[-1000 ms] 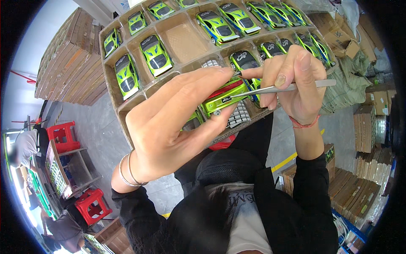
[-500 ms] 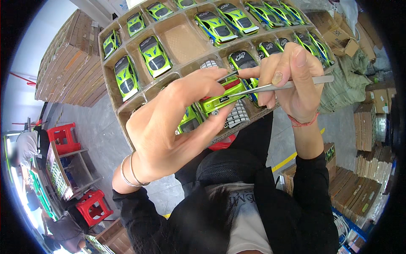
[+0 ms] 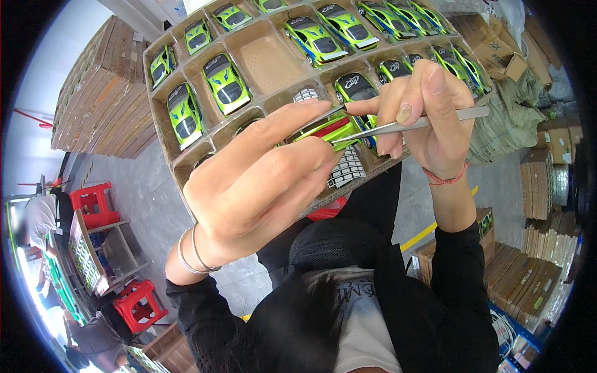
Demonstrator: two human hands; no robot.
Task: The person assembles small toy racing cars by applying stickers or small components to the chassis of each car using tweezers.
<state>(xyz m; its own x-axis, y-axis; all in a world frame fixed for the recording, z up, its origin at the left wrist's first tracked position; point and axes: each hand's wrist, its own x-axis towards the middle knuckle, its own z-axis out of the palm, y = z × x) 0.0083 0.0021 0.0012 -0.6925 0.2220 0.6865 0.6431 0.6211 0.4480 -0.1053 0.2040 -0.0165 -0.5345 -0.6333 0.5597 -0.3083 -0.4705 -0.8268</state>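
Observation:
My left hand is closed around a lime-green toy car, whose end with a red strip shows between the fingers. Most of the car is hidden by those fingers. In my right hand is a pair of silver tweezers, its tips at the car's end beside my left fingertip. The right index finger reaches to the car's upper edge. Whether the tweezers grip anything is too small to tell. Beneath the hands lies a sheet of white labels, on a compartmented tray holding several similar green cars.
Tall cardboard stacks stand at the far left, with more flat cardboard at the right. Red stools and a metal-framed table are at the left, where other people work. An open carton and green sacking lie beyond the tray's right side.
My left fingers have shifted over the car's end and now cover the dark mark and wheel that showed before. The right hand and tweezers have barely moved.

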